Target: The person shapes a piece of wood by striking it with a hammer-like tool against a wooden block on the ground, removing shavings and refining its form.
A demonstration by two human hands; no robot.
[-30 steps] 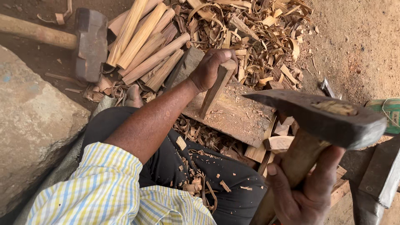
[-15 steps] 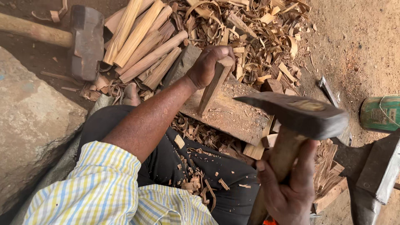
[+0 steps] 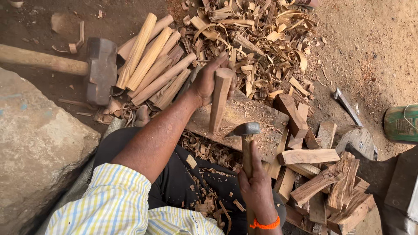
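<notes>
- Head view looks straight down on a person sitting on the ground among wood shavings [image 3: 261, 48], with a flat wooden block [image 3: 257, 115] in front of the lap.
- Left hand [image 3: 209, 80] grips the top of a squared wooden stick [image 3: 219, 100]; the fingers [image 3: 230, 78] curl round its upper end and the thumb presses the near face, so the stick is pinched between them.
- Stick stands upright, slightly tilted, its lower end resting on the block, below and clear of the fingers.
- Right hand [image 3: 257, 185] is closed in a fist round the wooden handle of a small axe [image 3: 244, 129]; its fingers wrap the handle tightly.
- Axe head sits just right of the stick's lower end, at or very near the wood; whether the blade touches is unclear.
- Rounded pale sticks [image 3: 150, 65] lie in a bundle to the left, beside a sledgehammer [image 3: 98, 69].
- Rough split wood pieces [image 3: 324, 182] are piled to the right, and a large stone [image 3: 39, 152] lies at the left.
</notes>
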